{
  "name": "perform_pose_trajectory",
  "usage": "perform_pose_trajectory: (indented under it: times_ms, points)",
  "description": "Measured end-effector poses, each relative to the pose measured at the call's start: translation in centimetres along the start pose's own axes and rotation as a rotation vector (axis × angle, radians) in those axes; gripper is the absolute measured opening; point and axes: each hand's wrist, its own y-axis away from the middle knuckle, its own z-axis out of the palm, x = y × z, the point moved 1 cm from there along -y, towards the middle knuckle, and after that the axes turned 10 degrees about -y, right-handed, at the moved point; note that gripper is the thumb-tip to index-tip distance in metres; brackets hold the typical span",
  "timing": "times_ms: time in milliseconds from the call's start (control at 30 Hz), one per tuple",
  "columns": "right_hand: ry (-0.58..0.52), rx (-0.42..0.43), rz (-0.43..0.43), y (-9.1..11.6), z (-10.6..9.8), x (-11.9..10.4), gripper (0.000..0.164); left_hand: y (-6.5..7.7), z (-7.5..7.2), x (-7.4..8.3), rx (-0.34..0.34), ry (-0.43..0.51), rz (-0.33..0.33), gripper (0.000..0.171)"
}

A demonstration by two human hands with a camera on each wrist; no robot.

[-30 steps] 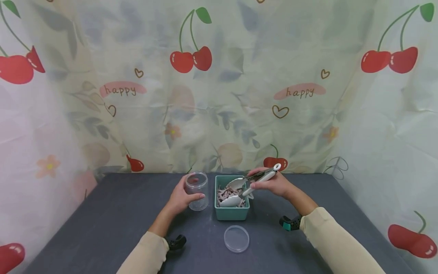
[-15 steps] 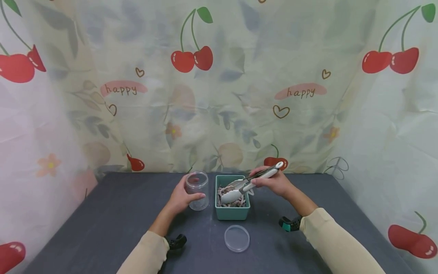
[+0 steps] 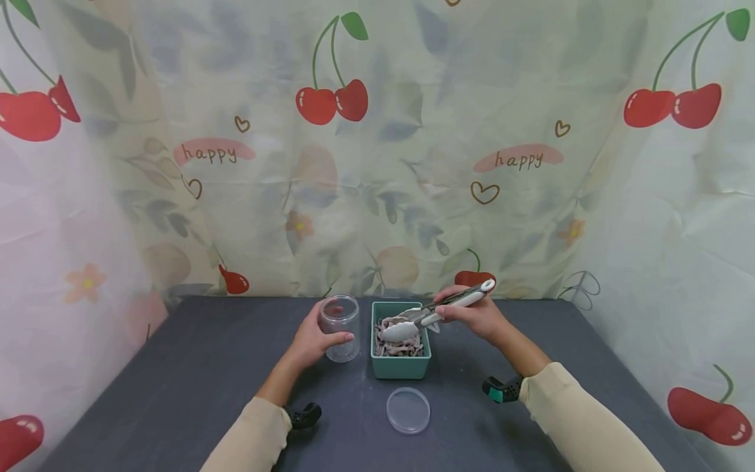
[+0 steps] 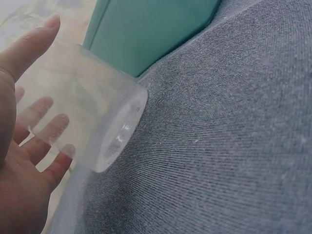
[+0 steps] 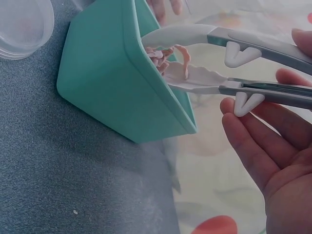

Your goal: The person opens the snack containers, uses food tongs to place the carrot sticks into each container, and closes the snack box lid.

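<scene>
My left hand grips a clear plastic jar, which has no lid on and stands upright on the table. In the left wrist view the thumb and fingers wrap round its wall. My right hand holds white-and-grey kitchen tongs by the handles. Their white heads reach into a teal box of pinkish-grey shredded strips. In the right wrist view the tong heads stand a little apart, with some strips between them.
A round clear lid lies on the dark table in front of the box. The jar stands just left of the box. A printed curtain hangs behind the table and along both sides.
The tongs have come closer together and risen slightly over the strips, their heads shifting back in the box. The left hand and jar stay in place.
</scene>
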Motion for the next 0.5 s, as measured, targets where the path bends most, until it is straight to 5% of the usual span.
perform_pose_trajectory:
  times_ms: [100, 333, 500]
  points:
    - [-0.002, 0.008, -0.016, 0.0, -0.4, 0.7, 0.021, -0.1, 0.0, -0.2, 0.002, -0.010, 0.006, 0.079]
    - [-0.018, 0.018, -0.066, 0.2, -0.6, 0.5, 0.019, -1.7, 1.2, -3.8, 0.034, -0.008, 0.004, 0.083]
    - [-0.010, 0.021, -0.065, 0.5, -0.4, -0.6, 0.020, -1.9, 1.3, -4.2, 0.034, -0.017, -0.009, 0.083]
